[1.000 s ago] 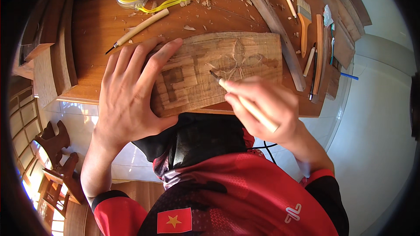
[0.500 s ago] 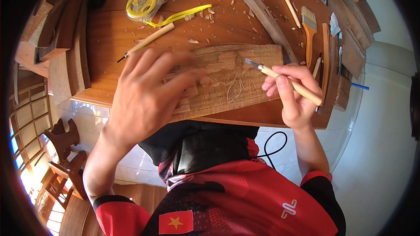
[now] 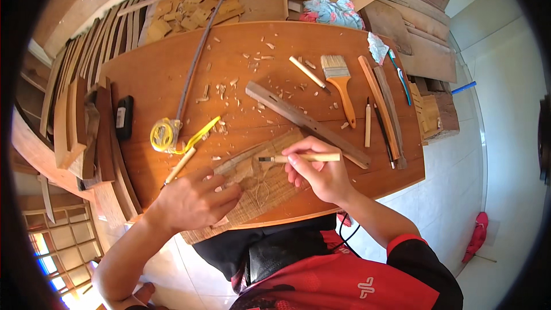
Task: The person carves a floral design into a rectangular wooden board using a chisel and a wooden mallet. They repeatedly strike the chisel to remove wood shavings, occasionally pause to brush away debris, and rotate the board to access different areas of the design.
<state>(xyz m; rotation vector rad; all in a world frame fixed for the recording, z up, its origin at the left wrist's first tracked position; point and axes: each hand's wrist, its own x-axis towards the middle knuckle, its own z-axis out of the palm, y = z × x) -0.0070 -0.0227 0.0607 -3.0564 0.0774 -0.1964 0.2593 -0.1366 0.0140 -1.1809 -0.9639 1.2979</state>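
A wooden board (image 3: 252, 204) with carved, outlined plant-like lines lies at the table's near edge, tilted up to the right. Between the thumb and fingers of my right hand (image 3: 321, 175) is a wood-carving chisel (image 3: 281, 159) with a pale handle. Its flat metal tip points left, over the board's upper part. My left hand (image 3: 198, 198) rests at the board's left part, fingers curled in; whatever they may hold is hidden. Beside that hand, another pale-handled carving tool (image 3: 182, 165) lies by the yellow tape measure (image 3: 165, 135).
A dark wooden strip (image 3: 304, 120) lies just beyond the board. Farther right are a paintbrush (image 3: 340, 83), more carving tools and an orange-brown strip (image 3: 379, 106). Wood shavings (image 3: 222, 89) dot the table. Stacked wood pieces (image 3: 77, 126) stand at the left.
The view has shifted, showing more of the table's far side. My left fingers have curled in. The board now slants more, and the chisel has turned to lie nearly level, tip left.
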